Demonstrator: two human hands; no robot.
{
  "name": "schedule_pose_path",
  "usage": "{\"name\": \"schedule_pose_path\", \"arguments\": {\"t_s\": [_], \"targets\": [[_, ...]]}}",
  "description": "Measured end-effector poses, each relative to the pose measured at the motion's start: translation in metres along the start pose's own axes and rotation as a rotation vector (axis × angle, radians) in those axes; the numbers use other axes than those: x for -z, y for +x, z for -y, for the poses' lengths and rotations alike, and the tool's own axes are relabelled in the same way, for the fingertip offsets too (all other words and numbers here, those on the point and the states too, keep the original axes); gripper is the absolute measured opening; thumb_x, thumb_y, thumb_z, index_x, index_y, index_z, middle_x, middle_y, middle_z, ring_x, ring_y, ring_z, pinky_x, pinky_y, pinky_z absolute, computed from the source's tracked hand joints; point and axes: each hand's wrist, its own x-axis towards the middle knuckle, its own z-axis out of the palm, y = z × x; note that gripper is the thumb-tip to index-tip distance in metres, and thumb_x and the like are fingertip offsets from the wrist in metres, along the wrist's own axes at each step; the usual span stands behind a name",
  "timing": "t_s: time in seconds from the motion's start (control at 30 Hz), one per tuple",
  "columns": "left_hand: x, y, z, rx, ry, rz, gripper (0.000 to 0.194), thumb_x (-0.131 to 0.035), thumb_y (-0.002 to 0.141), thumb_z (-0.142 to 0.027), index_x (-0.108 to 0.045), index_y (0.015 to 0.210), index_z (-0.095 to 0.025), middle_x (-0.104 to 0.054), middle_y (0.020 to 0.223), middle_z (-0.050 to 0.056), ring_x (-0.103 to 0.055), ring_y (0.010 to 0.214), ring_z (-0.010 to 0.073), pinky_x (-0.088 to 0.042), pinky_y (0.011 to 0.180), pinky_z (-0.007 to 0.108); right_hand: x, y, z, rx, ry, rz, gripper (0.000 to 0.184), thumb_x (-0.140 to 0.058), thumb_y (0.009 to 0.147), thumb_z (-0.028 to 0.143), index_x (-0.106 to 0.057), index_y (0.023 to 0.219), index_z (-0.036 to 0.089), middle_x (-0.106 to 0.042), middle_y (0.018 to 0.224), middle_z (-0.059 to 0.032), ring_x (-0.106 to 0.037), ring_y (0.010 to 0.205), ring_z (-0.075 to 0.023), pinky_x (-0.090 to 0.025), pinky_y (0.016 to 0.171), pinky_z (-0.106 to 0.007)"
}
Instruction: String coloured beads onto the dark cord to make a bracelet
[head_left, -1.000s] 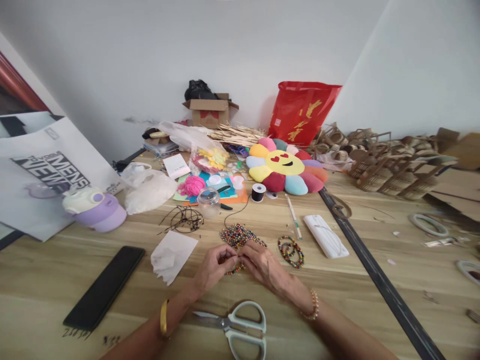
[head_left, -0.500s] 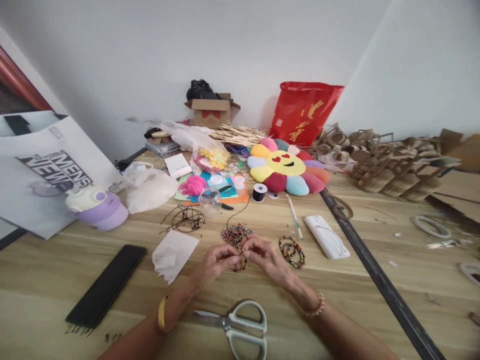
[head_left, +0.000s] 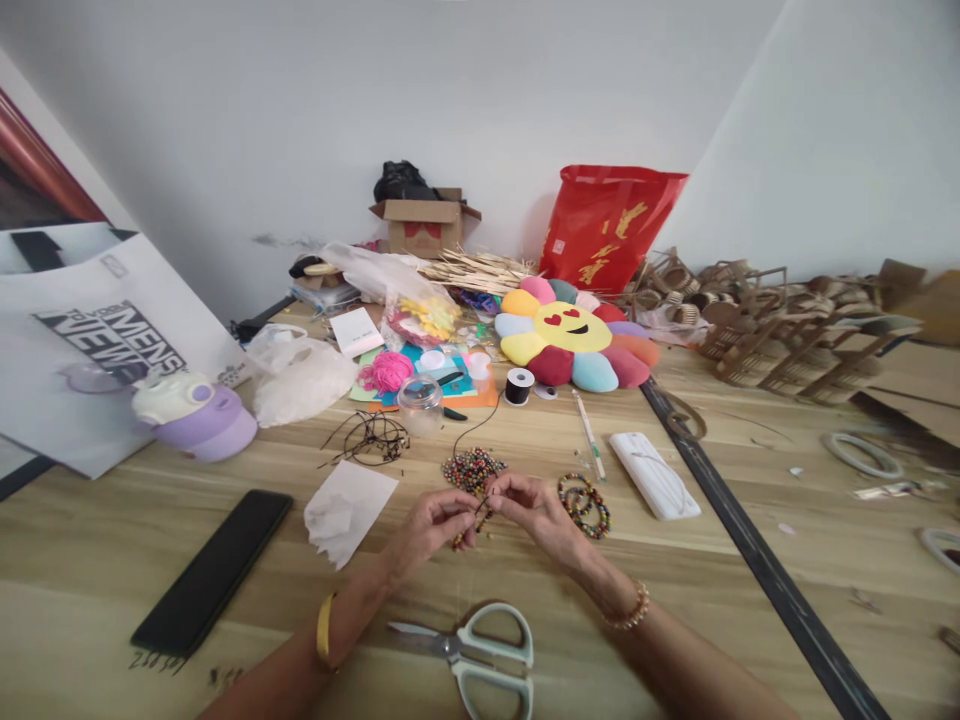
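The left hand (head_left: 432,522) and right hand (head_left: 531,508) are each pinching a dark cord (head_left: 483,504), a beaded strand (head_left: 459,541) showing below.

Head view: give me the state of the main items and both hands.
Left hand: pinching dark cord
Right hand: pinching that cord
Scissors: unheld, blades closed or nearly
Loose beads: heaped
Bead loops: closed, overlapping
Thread spool: upright, strand trailing out
Cardboard box: flaps open
Pink yarn: balled
White paper: partly crumpled
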Motion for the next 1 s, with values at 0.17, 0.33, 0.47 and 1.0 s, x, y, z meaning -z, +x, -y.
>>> {"name": "schedule_pose_path", "arguments": {"t_s": [0.17, 0.33, 0.47, 1.0], "targets": [[-0.001, 0.001, -0.005, -0.044, 0.032, -0.019, 0.033, -0.07, 0.076, -0.044, -0.061, 0.067, -0.014, -0.06, 0.057, 0.0, -0.053, 0.054, 0.0118, -0.043, 0.058, 0.025, 0.0, 0.0, -0.004, -0.001, -0.052, -0.047, 0.036, -0.069, 0.079, 0.052, -0.062, 0.074, 0.017, -0.057, 0.071, 0.0002, -0.049, 0.065, -0.013, -0.04, 0.062, -0.025], [0.002, 0.001, 0.0, -0.068, -0.054, -0.042, 0.027, -0.068, 0.078, -0.039, -0.061, 0.069, -0.014, -0.061, 0.059, 0.0, -0.053, 0.056, 0.0124, -0.041, 0.06, 0.025, 0.0, 0.001, -0.009, 0.053, -0.097, -0.111, 0.033, -0.067, 0.081, 0.049, -0.065, 0.076, 0.017, -0.06, 0.075, -0.0012, -0.053, 0.069, -0.0142, -0.042, 0.063, -0.025], [0.003, 0.003, -0.001, -0.053, -0.142, -0.102, 0.026, -0.069, 0.077, -0.038, -0.061, 0.068, -0.014, -0.06, 0.057, 0.0, -0.052, 0.055, 0.0124, -0.039, 0.058, 0.025, 0.002, 0.0, -0.01, 0.175, -0.277, -0.209, 0.024, -0.062, 0.088, 0.042, -0.068, 0.08, 0.019, -0.06, 0.089, -0.0039, -0.056, 0.081, -0.0167, -0.045, 0.067, -0.025], [0.002, 0.001, -0.011, -0.04, -0.246, -0.134, 0.027, -0.073, 0.073, -0.037, -0.062, 0.066, -0.014, -0.061, 0.058, 0.001, -0.052, 0.057, 0.0121, -0.038, 0.06, 0.025, 0.001, -0.01, 0.005, 0.354, -0.465, -0.305, 0.014, -0.058, 0.093, 0.028, -0.07, 0.093, 0.022, -0.053, 0.093, -0.0057, -0.055, 0.078, -0.0155, -0.046, 0.056, -0.023]]}}
